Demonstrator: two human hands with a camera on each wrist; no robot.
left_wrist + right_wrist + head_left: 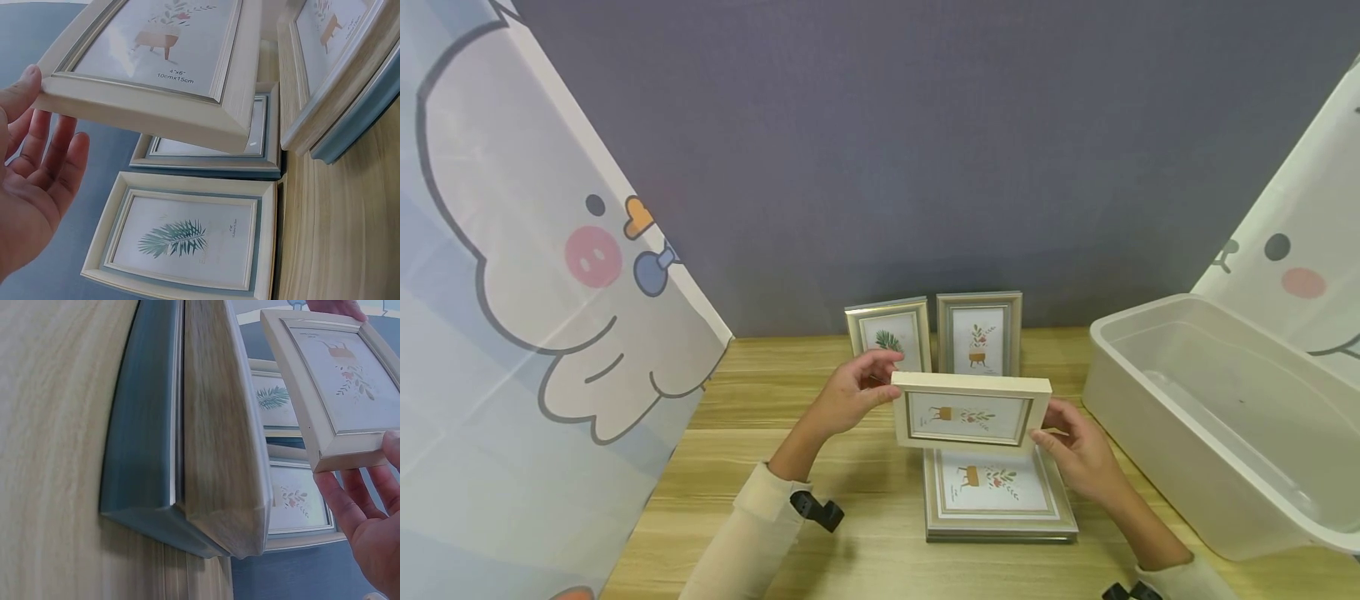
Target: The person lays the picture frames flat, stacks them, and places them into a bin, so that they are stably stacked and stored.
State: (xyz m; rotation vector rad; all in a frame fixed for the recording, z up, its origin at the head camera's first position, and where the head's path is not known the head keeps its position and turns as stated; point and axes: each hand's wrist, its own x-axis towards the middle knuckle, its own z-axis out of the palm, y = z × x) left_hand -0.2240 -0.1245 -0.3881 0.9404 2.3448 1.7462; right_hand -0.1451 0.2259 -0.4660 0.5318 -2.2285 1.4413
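Both hands hold a cream picture frame (972,383) sideways above the table, its potted-plant print turned on its side. My left hand (847,392) pinches its left end, thumb on the front. At the right end, my right hand (1078,450) grips with the thumb in front and fingers behind. Under it lies a stack of two frames (1000,530), the upper one wood-toned with a similar print, partly covered. Behind stand a gold-edged frame (917,329) with a green leaf print and a wood-toned frame (979,310) with a plant print, both upright near the grey backdrop.
A large pale plastic bin (1150,467) stands on the right side of the wooden table (745,392), close to my right forearm. A grey cloth wall (880,167) rises behind the table. Cartoon-printed sheets (527,275) flank both sides.
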